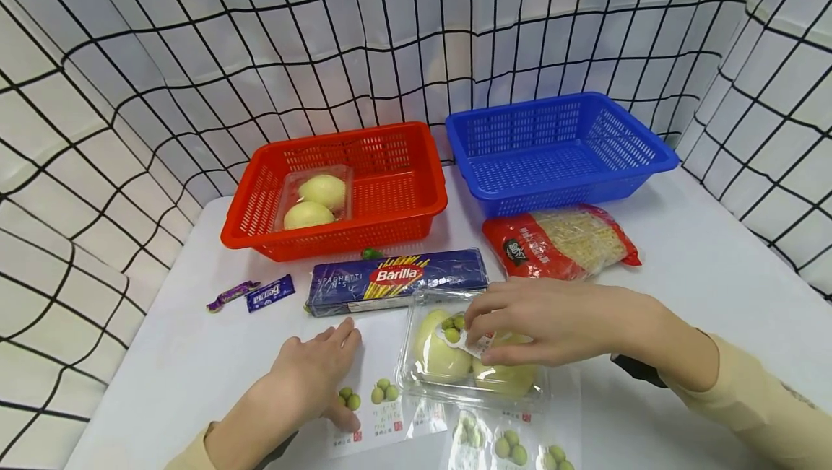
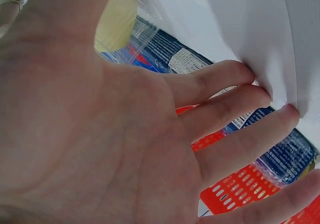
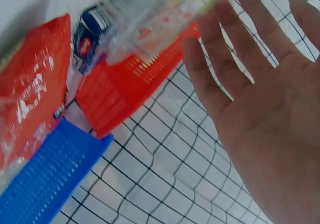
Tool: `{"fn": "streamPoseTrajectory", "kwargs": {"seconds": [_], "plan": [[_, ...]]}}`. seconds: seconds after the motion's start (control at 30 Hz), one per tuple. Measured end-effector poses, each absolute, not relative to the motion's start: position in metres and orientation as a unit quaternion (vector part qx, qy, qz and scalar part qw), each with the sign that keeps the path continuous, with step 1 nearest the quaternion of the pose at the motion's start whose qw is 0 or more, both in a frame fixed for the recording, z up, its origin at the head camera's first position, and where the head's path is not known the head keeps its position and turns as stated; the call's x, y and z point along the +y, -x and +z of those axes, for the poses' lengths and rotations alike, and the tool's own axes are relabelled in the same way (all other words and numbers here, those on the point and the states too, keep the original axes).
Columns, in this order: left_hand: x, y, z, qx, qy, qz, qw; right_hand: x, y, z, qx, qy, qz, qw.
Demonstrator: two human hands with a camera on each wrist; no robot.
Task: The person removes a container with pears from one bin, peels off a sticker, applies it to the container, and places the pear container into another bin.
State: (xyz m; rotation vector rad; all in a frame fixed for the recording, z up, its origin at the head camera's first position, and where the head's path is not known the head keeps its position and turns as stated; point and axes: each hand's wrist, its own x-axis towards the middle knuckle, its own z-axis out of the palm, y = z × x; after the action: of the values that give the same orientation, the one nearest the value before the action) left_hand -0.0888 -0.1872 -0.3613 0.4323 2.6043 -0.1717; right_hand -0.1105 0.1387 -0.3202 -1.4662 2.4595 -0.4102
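A clear plastic box (image 1: 416, 376) with two pale yellow-green round fruits (image 1: 442, 354) sits on the table in front of me. Over its lid, my right hand (image 1: 546, 322) pinches a small fruit-print sticker (image 1: 455, 333) between thumb and fingers, close against the plastic. To the left, my left hand (image 1: 305, 372) rests with spread, nearly straight fingers on a white sticker sheet (image 1: 383, 430) printed with green fruits. In the left wrist view, those fingertips (image 2: 287, 111) touch the paper. Another printed sheet (image 1: 513, 448) lies partly under the box.
A blue spaghetti box (image 1: 396, 279) lies behind the plastic box, with a red noodle bag (image 1: 562, 242) to its right. Behind stand a red basket (image 1: 390, 224) holding another fruit box (image 1: 315, 199), and a blue basket (image 1: 559, 192). Two small wrapped snacks (image 1: 269, 293) lie left; black netting (image 1: 403, 37) surrounds the table.
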Motion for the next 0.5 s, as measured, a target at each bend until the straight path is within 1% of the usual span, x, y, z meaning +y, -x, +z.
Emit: {"fn": "streamPoseTrajectory", "kwargs": {"seconds": [0.27,0.37,0.5], "plan": [[-0.1871,0.0887,-0.3603,0.955,-0.160,-0.063,0.244,0.1326,0.1120,-0.3274,0.858,0.467,-0.149,0.153],[-0.1866,0.0884,-0.3596,0.955,-0.160,-0.060,0.243,0.1336,0.1121,-0.3261,0.855,0.471,-0.149,0.160],[-0.1862,0.0886,-0.3594,0.955,-0.165,-0.061,0.240,0.1412,0.1139,-0.3197,0.858,0.467,-0.150,0.154]]}}
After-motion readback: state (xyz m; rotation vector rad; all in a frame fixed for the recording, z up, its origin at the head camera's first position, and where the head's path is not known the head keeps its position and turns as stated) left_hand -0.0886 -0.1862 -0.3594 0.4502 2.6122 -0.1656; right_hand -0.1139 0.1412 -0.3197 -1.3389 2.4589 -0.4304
